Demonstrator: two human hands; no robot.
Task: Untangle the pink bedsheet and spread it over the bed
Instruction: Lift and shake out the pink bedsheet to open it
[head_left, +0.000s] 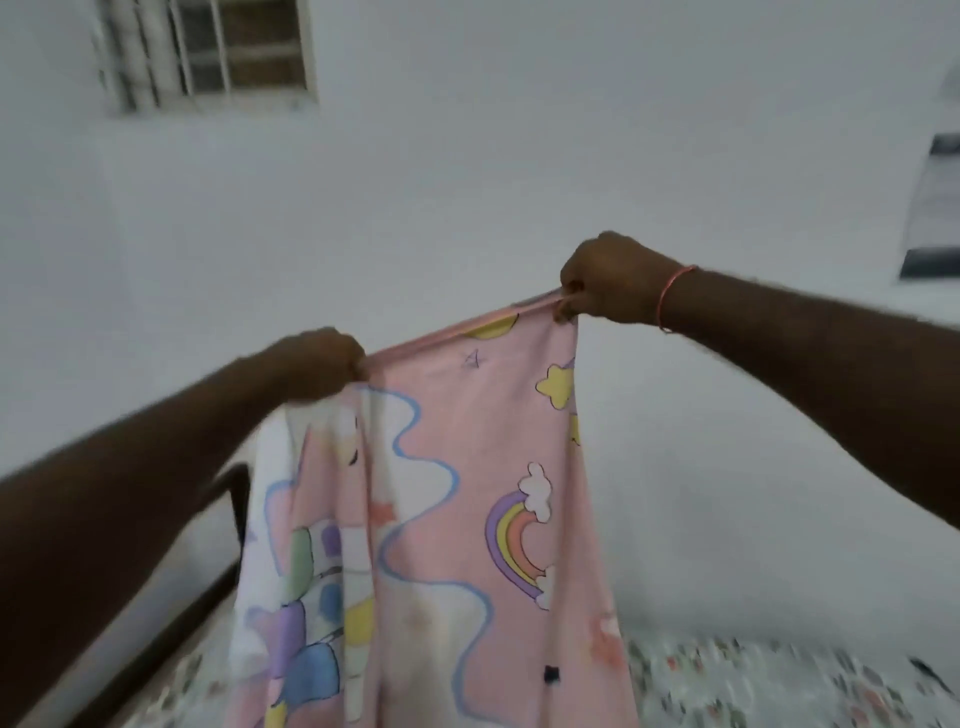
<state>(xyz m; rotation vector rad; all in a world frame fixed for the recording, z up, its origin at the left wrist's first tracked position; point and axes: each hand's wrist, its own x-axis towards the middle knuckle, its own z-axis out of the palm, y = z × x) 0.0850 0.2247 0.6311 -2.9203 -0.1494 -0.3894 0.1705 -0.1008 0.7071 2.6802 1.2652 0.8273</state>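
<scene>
Aloft, pink bedsheet (457, 499) hem pinched between left hand (317, 366), right hand (610, 280)

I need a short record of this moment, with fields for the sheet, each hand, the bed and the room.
pink bedsheet: hangs in folds, held up by its top edge, not yet spread
left hand: grips the top edge
right hand: pinches the same edge, higher up
bed: below, flower-patterned, blurred
room: white wall, barred window upper left
</scene>
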